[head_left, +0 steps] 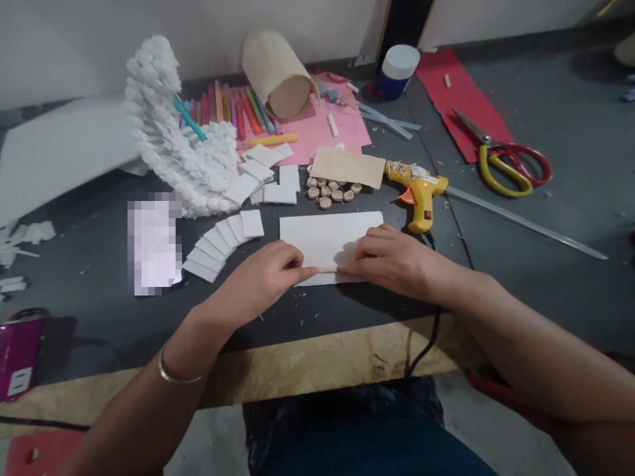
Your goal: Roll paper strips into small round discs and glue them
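A white rectangular card [325,235] lies flat on the dark board in front of me. A thin wooden stick [326,269] runs along its near edge. My left hand [262,279] is closed, pinching the stick's left end. My right hand [391,256] presses the stick's right end down onto the card with curled fingers. A yellow glue gun [419,192] lies just beyond my right hand, its black cord running off the board's front edge.
Small white squares [221,244] fan out at left beside a white ruffled paper shape [173,132]. Wooden discs [330,190], a tan card [347,165], pink paper with coloured sticks [238,109], a cardboard tube [278,73], a glue jar [397,69] and scissors [506,162] lie behind.
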A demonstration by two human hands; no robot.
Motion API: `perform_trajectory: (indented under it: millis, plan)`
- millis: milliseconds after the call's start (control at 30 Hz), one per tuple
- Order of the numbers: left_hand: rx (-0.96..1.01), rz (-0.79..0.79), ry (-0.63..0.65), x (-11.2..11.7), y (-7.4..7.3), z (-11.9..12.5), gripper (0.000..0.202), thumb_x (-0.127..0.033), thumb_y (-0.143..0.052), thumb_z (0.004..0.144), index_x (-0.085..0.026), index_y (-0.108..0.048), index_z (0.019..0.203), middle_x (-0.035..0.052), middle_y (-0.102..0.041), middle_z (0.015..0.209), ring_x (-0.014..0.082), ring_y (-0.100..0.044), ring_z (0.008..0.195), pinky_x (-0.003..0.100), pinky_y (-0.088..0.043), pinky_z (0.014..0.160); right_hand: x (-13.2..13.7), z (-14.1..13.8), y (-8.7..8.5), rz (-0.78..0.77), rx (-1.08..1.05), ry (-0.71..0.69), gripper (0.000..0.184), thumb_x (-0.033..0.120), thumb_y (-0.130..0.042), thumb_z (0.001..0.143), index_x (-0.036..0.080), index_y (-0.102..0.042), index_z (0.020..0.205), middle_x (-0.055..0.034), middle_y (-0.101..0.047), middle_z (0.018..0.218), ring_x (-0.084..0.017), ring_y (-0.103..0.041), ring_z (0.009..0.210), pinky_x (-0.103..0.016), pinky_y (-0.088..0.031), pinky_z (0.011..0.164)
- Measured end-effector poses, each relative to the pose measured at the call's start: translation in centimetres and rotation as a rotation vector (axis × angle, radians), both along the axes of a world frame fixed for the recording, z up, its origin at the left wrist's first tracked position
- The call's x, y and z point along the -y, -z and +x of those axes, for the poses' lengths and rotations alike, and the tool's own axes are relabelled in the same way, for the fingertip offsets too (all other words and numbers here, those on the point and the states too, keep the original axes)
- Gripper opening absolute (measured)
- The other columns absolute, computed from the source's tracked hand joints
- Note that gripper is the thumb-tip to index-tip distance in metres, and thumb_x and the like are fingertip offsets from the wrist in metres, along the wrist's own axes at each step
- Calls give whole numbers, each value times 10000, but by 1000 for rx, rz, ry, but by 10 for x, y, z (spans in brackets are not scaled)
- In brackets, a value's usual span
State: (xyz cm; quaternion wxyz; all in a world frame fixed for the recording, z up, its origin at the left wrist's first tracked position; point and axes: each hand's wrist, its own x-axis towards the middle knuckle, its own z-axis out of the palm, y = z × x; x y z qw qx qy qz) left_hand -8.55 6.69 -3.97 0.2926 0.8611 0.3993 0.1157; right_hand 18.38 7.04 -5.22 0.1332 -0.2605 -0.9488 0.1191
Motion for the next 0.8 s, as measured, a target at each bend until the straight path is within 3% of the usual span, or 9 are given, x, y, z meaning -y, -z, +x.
perform_trajectory:
  millis: [100,300,800]
  plan:
    - [-18,4,29,1,1,-4,317,-401,-438,960,-189,-675,947,68,-628,886,178,-569,801,302,-444,697,0,1,2,-6,-6,-3,292,252,-423,991,229,-712,1029,-59,-630,806,-176,-472,769,-319,-345,724]
    - [2,184,188,-2,4,-16,242,-196,-436,963,-186,-665,1043,89,-625,983,183,-576,924,303,-465,768,1,2,3,-16,-5,4,279,248,-430,988,230,-701,1054,-60,-633,833,-179,-483,792,-321,-353,741]
    - [-16,258,229,-4,2,-18,247,-168,-466,952,-157,-689,1055,89,-603,932,173,-538,868,295,-463,724,3,1,3,3,16,17,316,215,-422,985,285,-680,1154,-46,-554,797,-176,-422,766,-312,-335,734]
